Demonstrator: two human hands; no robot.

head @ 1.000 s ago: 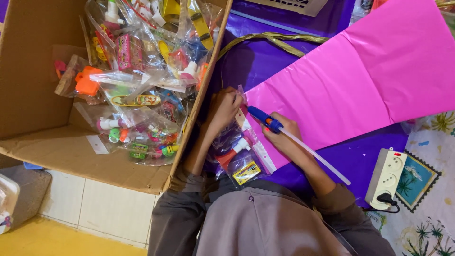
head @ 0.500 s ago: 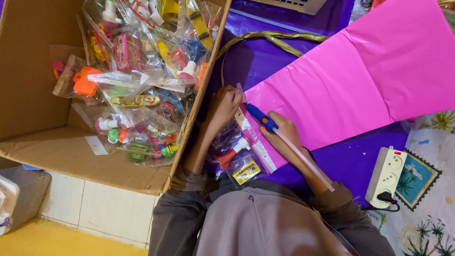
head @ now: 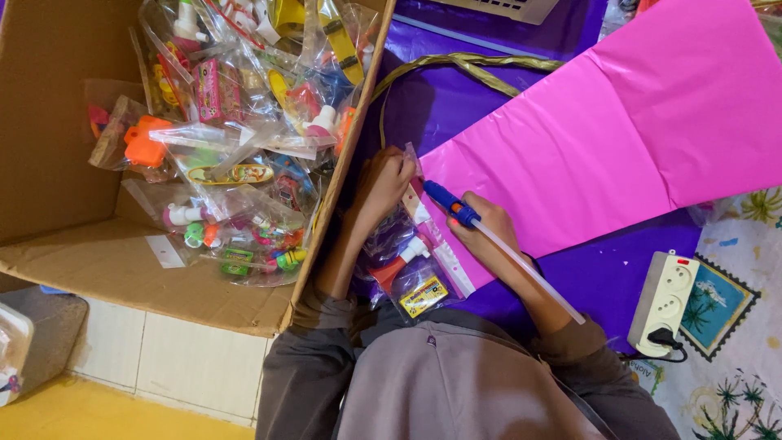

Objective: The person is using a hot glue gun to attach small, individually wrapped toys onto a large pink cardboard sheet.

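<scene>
**Pen-tool slid up toward the bag's top edge; bag stayed put**

Clear toy bag [head: 411,265] lay flat on the near edge of the pink sheet [head: 603,155], just right of the cardboard box [head: 65,163] wall, close to the person's chest. Contents visible: orange-and-white toy, small yellow card at the bottom.

Left hand [head: 383,183] was pinched on the bag's top corner, fingers closed on the plastic, pinning it down. Right hand [head: 481,236] was clamped around a long tool [head: 489,240] with a blue tip and white shaft, blue end aimed at the bag's upper strip, shaft trailing back over the forearm.

Change over the last second:
- blue tip crept up and left, closer to the left-hand fingers; a second ago it sat lower, further from the pinch
- right wrist rotated slightly, shaft angle steepened
- bag and left hand: no visible shift
- box contents: unchanged, same heap of bagged toys [head: 244,147]

My read: the tool was working along the bag's mouth, near the end of the pass. Can't tell if the tip actually touched the plastic.

Further out: purple sheet [head: 619,277] under the pink one, white power strip [head: 669,301] at right, olive strap [head: 464,63] above.
</scene>
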